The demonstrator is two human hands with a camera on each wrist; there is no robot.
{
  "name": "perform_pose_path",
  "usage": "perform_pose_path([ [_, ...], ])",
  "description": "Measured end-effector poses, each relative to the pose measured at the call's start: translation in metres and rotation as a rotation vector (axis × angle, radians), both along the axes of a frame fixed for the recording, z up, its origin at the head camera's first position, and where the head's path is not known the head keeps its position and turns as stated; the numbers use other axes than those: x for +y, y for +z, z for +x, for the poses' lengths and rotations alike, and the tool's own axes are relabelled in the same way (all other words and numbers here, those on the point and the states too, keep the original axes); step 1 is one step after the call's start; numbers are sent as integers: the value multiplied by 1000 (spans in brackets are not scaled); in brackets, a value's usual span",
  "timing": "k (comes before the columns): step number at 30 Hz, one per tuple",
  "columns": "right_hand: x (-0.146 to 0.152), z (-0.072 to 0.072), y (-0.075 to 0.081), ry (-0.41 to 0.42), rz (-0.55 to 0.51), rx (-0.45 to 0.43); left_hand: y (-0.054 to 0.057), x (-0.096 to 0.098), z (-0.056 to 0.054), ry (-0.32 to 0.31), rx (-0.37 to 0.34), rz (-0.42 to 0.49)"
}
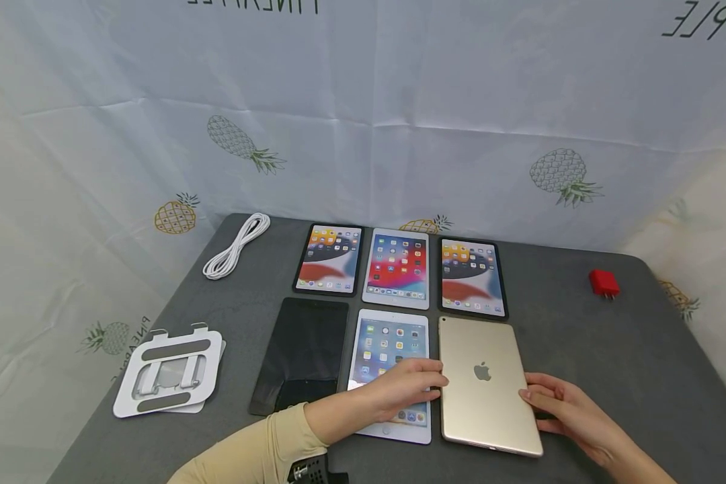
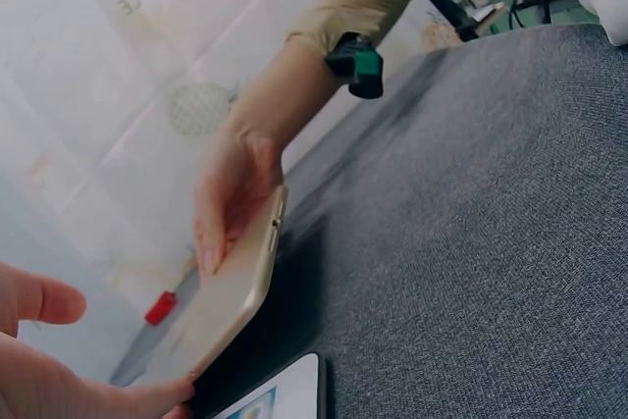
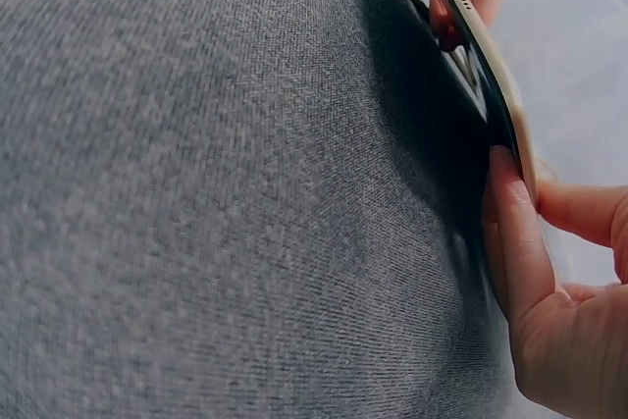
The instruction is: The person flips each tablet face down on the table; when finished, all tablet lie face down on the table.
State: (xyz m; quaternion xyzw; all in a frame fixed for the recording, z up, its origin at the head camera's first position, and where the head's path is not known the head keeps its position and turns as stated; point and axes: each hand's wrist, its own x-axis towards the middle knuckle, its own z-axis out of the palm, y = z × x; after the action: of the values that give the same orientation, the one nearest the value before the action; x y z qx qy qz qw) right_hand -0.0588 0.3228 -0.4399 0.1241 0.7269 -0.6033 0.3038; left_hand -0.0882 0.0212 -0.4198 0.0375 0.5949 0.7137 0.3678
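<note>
I had the right hand [image 1: 565, 408] pinching the gold tablet [image 1: 489, 403]; the left hand [image 1: 407, 388] touched its opposite edge, clasping or not I couldn't tell.

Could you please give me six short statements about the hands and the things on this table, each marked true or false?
1. The right hand grips the right edge of the gold tablet. True.
2. The gold tablet lies screen up. False: its back faces up.
3. The white cable lies near the far left corner of the table. True.
4. The red charger is left of the gold tablet. False: the red charger is to its right.
5. The left hand touches the gold tablet. True.
6. The white stand is on the table's right side. False: the white stand is on the left.
</note>
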Motion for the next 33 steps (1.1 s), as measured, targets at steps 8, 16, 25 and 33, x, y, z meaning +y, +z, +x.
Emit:
perform_pose_path([
  [8, -2, 1, -1, -45, 67, 0, 0, 0, 3, -26, 67, -63],
  [16, -9, 2, 3, -91, 264, 72, 2, -2, 3, -77, 121, -94],
  [25, -15, 7, 9, 55, 488, 265, 1, -1, 5, -88, 157, -115],
  [33, -21, 9, 10, 121, 646, 365, 3, 0, 7, -134, 178, -144],
])
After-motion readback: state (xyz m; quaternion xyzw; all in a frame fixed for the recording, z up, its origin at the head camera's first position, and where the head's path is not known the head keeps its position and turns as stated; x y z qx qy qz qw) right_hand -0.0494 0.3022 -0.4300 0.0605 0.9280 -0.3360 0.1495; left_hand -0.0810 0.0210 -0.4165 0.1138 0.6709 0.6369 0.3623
